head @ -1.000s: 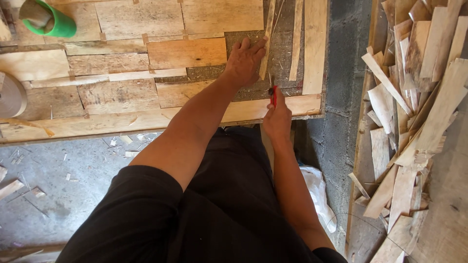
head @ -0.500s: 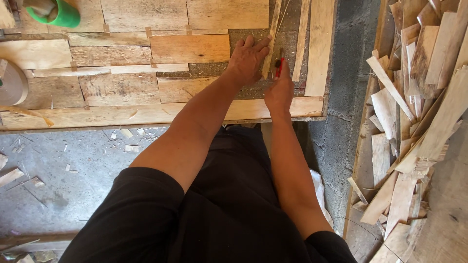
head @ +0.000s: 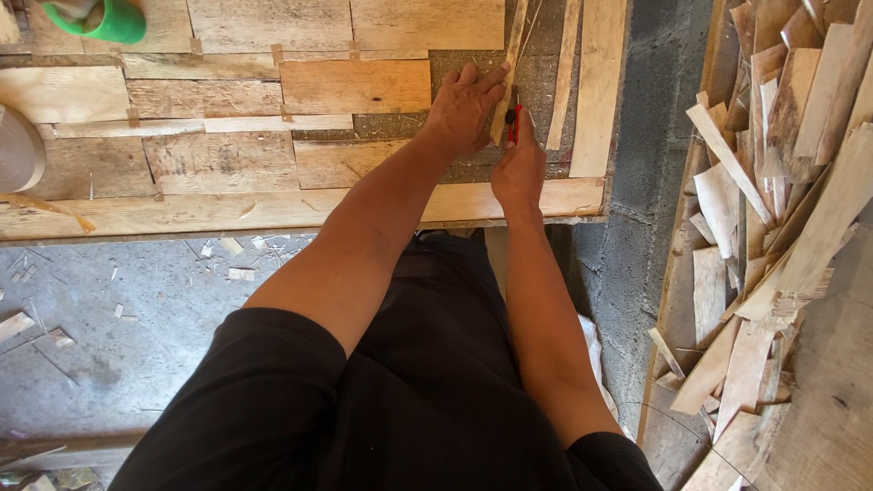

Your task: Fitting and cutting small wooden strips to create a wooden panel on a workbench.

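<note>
Near the surface's [head: 273, 211] right edge, the left hand [head: 466, 111] is pressing flat-fingered on a thin wood strip [head: 506, 73] while the right hand [head: 518, 164], fingers closed around a red-handled knife [head: 515, 123], is trimming it, needing a steady pull along the strip.

Green cup [head: 107, 20] at far left corner. Tape roll [head: 18, 150] at left edge. Heap of wood scraps [head: 773, 227] right. Chips on concrete floor [head: 118, 309].

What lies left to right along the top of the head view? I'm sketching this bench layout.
Tape roll → green cup → left hand → thin wood strip → red knife in the right hand → wide plank → heap of wood offcuts.
</note>
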